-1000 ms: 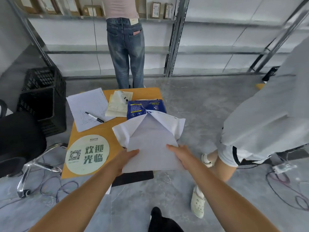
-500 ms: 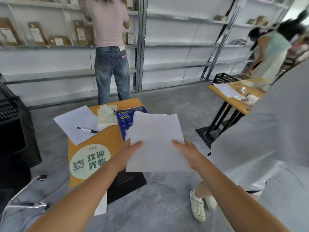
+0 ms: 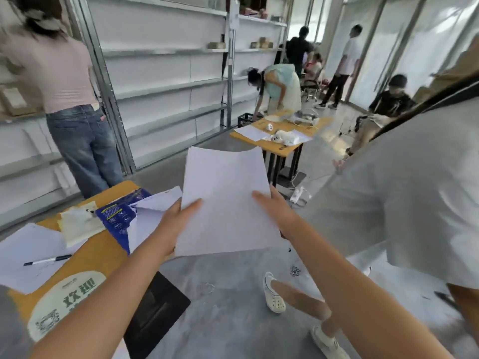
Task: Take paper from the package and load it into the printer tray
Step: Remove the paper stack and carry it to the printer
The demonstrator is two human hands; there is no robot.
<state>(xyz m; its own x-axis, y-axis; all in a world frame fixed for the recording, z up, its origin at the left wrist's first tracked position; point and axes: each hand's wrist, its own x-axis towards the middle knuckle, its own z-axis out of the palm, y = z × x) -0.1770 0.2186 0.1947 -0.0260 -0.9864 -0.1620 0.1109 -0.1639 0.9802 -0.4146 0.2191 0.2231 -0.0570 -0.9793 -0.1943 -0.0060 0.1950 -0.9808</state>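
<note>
Head view of a person's two bare hands holding a thin white stack of plain paper sheets (image 3: 225,203) in the air, past the right edge of the near orange-topped wooden table (image 3: 101,250) and above the grey concrete floor (image 3: 223,294). The left hand (image 3: 172,224) pinches the stack's near left edge, thumb lying on top and the other fingers hidden beneath. The right hand (image 3: 277,209) pinches the near right edge in the same way, thumb on top. The far edge of the stack curves slightly upward.

On the near table, just left of the held stack, lies the torn-open blue printed paper package (image 3: 118,216), its white inner wrapper (image 3: 153,213) folded outward; whether the stack touches the wrapper cannot be told. Left of the package rests a crumpled cream sheet (image 3: 77,224), and nearer left a large white sheet (image 3: 28,252) with a black-capped pen (image 3: 48,260) on it. A round green-and-cream sticker (image 3: 64,304) marks the table's near end.

A person in a grey shirt (image 3: 404,193) stands close on the right, a white clog (image 3: 273,294) on the floor. A person in a pink top and blue jeans (image 3: 75,110) faces the white metal shelving (image 3: 166,73) at far left. A second orange table (image 3: 280,136) stands farther off.
</note>
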